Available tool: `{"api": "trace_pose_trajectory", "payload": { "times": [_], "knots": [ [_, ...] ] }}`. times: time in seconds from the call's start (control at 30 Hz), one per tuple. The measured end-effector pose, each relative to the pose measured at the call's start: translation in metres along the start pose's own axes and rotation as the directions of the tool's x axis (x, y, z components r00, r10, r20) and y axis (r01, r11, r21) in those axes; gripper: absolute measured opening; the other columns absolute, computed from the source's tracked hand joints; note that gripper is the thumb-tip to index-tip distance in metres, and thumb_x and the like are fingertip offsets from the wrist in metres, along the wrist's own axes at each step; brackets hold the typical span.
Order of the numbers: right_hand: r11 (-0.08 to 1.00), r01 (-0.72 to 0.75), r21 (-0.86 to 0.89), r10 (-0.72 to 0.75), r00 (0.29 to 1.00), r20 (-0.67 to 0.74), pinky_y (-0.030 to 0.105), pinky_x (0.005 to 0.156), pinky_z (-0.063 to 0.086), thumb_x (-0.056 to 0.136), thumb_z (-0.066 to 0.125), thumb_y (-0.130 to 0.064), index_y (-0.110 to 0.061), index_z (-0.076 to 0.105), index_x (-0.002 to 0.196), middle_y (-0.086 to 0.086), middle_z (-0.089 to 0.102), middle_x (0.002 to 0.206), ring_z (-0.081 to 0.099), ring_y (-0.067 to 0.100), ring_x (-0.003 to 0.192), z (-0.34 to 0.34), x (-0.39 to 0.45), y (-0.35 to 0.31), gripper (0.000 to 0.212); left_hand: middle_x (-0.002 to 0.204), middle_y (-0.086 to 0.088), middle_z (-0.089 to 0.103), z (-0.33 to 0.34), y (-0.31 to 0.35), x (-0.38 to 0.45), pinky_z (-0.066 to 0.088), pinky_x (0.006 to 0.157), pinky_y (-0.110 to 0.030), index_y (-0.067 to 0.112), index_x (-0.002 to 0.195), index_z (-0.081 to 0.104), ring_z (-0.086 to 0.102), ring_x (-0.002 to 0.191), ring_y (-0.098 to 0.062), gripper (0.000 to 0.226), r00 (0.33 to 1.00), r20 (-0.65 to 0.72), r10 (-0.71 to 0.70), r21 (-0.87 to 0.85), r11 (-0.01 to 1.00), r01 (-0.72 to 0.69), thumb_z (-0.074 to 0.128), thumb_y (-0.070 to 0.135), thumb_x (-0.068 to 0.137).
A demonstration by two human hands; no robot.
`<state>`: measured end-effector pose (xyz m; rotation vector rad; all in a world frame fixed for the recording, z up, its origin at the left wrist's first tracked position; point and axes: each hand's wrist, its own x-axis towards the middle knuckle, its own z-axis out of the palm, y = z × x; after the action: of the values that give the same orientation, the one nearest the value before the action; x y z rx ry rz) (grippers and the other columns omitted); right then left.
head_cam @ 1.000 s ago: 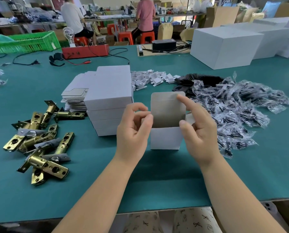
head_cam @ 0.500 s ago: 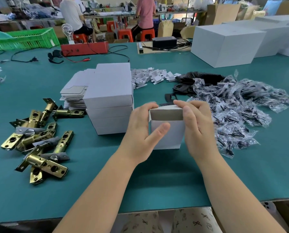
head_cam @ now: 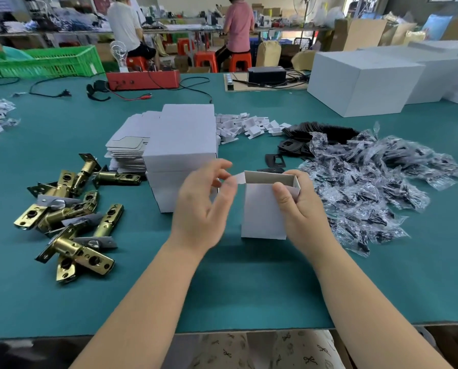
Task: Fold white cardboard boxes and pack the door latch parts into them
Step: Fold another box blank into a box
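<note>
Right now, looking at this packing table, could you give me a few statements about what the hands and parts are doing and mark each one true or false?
1. The right hand grips the small white box, which stands upright on the table. True.
2. The top of that box is closed. False: it is open, with its grey inside showing.
3. The left hand is picking up a brass latch. False: its fingers are at the side flap on the box's left; the latches lie untouched further left.
4. A pile of clear bags of dark parts lies to the right of the box. True.
5. The flat box blanks are stacked in the green crate. False: they sit on the table.
</note>
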<state>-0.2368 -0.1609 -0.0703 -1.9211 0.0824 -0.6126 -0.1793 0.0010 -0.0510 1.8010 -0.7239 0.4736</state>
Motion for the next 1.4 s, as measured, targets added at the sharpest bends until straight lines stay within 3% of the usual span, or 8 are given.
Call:
{"api": "trace_pose_trajectory", "payload": {
  "times": [0.1,0.3,0.6,0.77,1.0,1.1,1.27,1.4],
  "knots": [
    [1.0,0.013,0.006,-0.012,0.998,-0.058,0.008,0.053,0.038,0.087,0.044,-0.051,-0.033,0.043,0.105,-0.034,0.06,0.078,0.053,-0.009,0.067,0.001,0.0,0.0,0.026,0.079,0.018,0.06,-0.046,-0.011,0.019,0.043,0.071,-0.017,0.025,0.09,0.062,0.058,0.077,-0.001,0.018,0.95,-0.311,0.021,0.157,0.987,0.029,0.047,0.034,0.089],
    [0.999,0.011,0.04,-0.006,0.992,-0.129,0.016,0.056,0.041,0.087,0.044,-0.051,-0.038,0.042,0.102,-0.033,0.061,0.078,0.053,-0.006,0.065,0.004,-0.001,0.0,0.02,0.081,0.002,0.064,-0.117,-0.057,0.051,0.035,0.066,-0.03,0.019,0.089,0.067,0.052,0.079,-0.021,0.021,0.956,-0.149,-0.253,0.605,0.741,0.29,0.048,0.026,0.092],
    [0.999,0.017,-0.031,-0.022,0.985,-0.171,0.016,0.058,0.041,0.085,0.044,-0.051,-0.043,0.043,0.098,-0.017,0.056,0.072,0.051,-0.006,0.064,0.006,-0.004,-0.002,0.015,0.135,0.038,0.033,-0.122,-0.068,0.056,0.028,0.096,-0.017,0.038,0.151,0.021,0.039,0.123,0.011,0.072,0.817,0.358,-0.452,0.043,0.882,0.469,0.056,0.025,0.089],
    [0.999,0.031,-0.027,-0.036,0.982,-0.186,0.011,0.051,0.035,0.086,0.044,-0.048,-0.04,0.044,0.098,-0.012,0.049,0.067,0.045,-0.006,0.055,0.007,-0.006,-0.004,0.014,0.135,0.008,0.051,-0.091,-0.062,0.041,0.041,0.095,-0.016,0.032,0.146,0.033,0.053,0.115,-0.009,0.067,0.911,0.118,-0.395,-0.038,0.915,0.401,0.068,0.024,0.089],
    [0.999,0.024,-0.027,-0.029,0.984,-0.175,0.012,0.053,0.036,0.087,0.044,-0.048,-0.04,0.045,0.097,-0.015,0.051,0.073,0.048,-0.007,0.06,0.005,-0.006,-0.004,0.013,0.114,0.042,0.052,-0.092,-0.053,0.039,0.033,0.088,-0.005,0.039,0.136,0.044,0.046,0.107,0.019,0.047,0.906,0.111,-0.408,-0.075,0.906,0.417,0.048,0.018,0.095],
    [1.0,0.012,-0.018,-0.015,0.984,-0.177,0.017,0.053,0.037,0.086,0.044,-0.049,-0.041,0.046,0.096,-0.015,0.05,0.07,0.047,-0.005,0.059,0.005,-0.006,-0.004,0.013,0.115,0.019,0.065,-0.12,-0.07,0.063,0.042,0.082,-0.023,0.03,0.124,0.059,0.055,0.108,0.001,0.044,0.873,-0.052,-0.485,0.256,0.839,0.481,0.039,0.012,0.089],
    [1.0,0.01,-0.016,-0.013,0.984,-0.177,0.027,0.057,0.04,0.087,0.044,-0.05,-0.043,0.045,0.096,-0.021,0.055,0.068,0.047,-0.003,0.06,0.005,-0.006,-0.002,0.012,0.137,-0.014,0.053,-0.122,-0.109,0.073,0.045,0.096,-0.038,0.019,0.137,0.049,0.052,0.119,-0.034,0.05,0.686,0.24,-0.687,0.876,0.458,0.152,0.04,0.004,0.09],
    [1.0,-0.001,-0.013,-0.001,0.985,-0.172,0.025,0.057,0.04,0.086,0.043,-0.051,-0.041,0.045,0.098,-0.013,0.05,0.071,0.046,0.0,0.06,0.005,-0.005,-0.004,0.015,0.122,-0.013,0.053,-0.113,-0.118,0.069,0.049,0.089,-0.047,0.01,0.112,0.051,0.051,0.113,-0.032,0.025,0.783,0.234,-0.577,0.942,0.334,-0.036,0.041,0.005,0.089]
  ]
}}
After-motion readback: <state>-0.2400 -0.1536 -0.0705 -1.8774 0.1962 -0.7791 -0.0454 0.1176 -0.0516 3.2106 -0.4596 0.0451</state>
